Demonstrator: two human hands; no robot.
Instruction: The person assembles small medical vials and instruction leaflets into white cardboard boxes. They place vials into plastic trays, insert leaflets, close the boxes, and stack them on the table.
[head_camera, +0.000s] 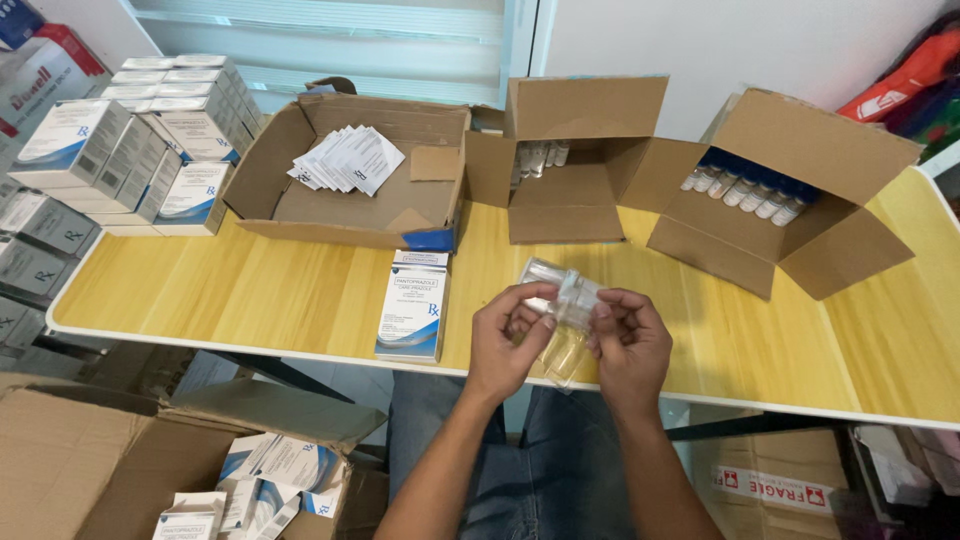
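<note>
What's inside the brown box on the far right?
The open cardboard box holds a row of small glass vials with blue caps. Only the front row shows; the flap and box wall hide whatever lies deeper or beneath.

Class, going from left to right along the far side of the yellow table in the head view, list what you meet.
Stacked white-and-blue cartons → open box of folded leaflets → open box holding a few vials → open box of blue-capped vials.

Left hand (508, 335) and right hand (628, 340) meet, fingers curled; forearms angled inward.
</note>
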